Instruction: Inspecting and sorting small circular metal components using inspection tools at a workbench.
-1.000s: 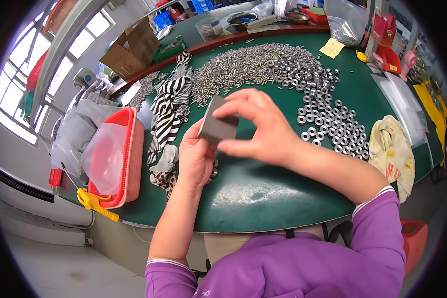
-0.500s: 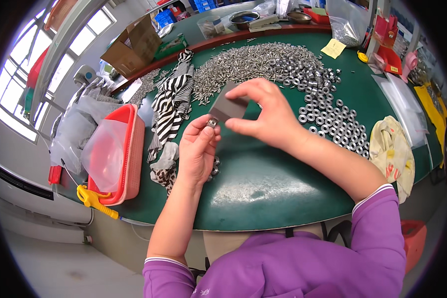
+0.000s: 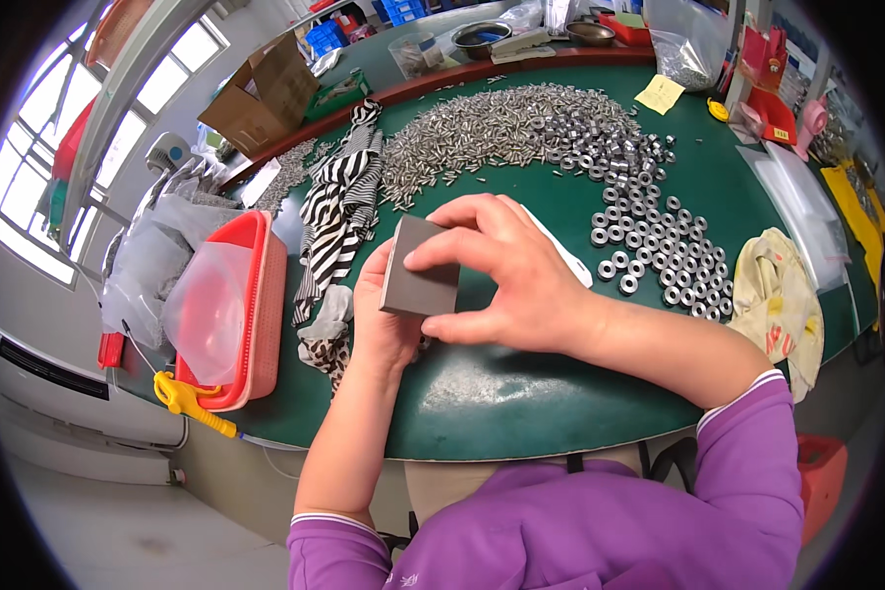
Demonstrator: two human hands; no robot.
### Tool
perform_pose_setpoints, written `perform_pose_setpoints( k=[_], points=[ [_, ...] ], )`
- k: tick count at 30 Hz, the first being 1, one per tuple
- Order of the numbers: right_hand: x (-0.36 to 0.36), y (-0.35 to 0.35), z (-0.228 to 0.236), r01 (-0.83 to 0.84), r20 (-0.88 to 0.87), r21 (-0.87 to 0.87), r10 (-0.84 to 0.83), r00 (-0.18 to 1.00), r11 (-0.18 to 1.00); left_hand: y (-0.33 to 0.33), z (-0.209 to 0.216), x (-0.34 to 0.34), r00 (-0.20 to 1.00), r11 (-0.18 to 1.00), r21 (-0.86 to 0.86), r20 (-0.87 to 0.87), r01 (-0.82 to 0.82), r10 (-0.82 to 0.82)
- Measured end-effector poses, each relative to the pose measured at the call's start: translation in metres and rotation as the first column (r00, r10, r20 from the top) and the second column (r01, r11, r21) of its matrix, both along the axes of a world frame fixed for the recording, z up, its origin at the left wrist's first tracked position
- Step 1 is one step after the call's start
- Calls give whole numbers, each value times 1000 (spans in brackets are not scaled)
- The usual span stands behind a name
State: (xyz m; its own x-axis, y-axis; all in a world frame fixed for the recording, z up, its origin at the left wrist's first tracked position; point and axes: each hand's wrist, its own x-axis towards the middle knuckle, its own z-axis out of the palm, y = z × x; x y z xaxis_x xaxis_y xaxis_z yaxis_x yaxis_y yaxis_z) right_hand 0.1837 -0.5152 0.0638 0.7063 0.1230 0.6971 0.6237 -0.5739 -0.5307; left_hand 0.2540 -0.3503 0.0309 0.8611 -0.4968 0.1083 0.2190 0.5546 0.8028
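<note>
A flat grey rectangular block (image 3: 425,280) is gripped by my right hand (image 3: 526,280), with fingers over its face and the thumb at its lower edge. Just behind the block is my left hand (image 3: 374,320), closed and upright, its fingertips covered by the block. Whatever lies in the left fingers is hidden. To the right, silver metal rings (image 3: 649,236) are spread over the green table (image 3: 521,413). Beyond both hands is a large heap of small metal pins (image 3: 472,128).
On the left stand a red basket (image 3: 265,315) with plastic bags and a yellow air gun (image 3: 182,398). A zebra-striped cloth (image 3: 334,197) lies beside the pins. A white flat object (image 3: 565,251) shows past my right hand. A pale patterned cloth (image 3: 777,305) lies at the right edge.
The block has come down and toward me with my right hand, its face turned more into view. It now covers my left fingers and the small metal ring seen in them before.
</note>
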Motion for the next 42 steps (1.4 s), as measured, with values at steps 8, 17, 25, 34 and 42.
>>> perform_pose_setpoints(
  k=[8,17,25,34,42],
  points=[
    [2,1,-6,-4,10,18,4,1000,1000,-1,-2,0,998,998,-50,49,29,-27],
    [26,-22,-10,110,-61,152,-102,993,982,4,-11,6,993,999,-36,111,36,-32],
    [26,-21,-6,197,-33,58,-195,980,979,9,-10,8,994,1000,21,105,-9,7],
    [7,-10,-4,40,-37,23,-39,999,999,1,-10,8,975,991,44,187,-129,119],
    [31,-41,-7,278,6,14,-278,960,960,2,-5,6,933,990,107,356,-95,51]
  ],
)
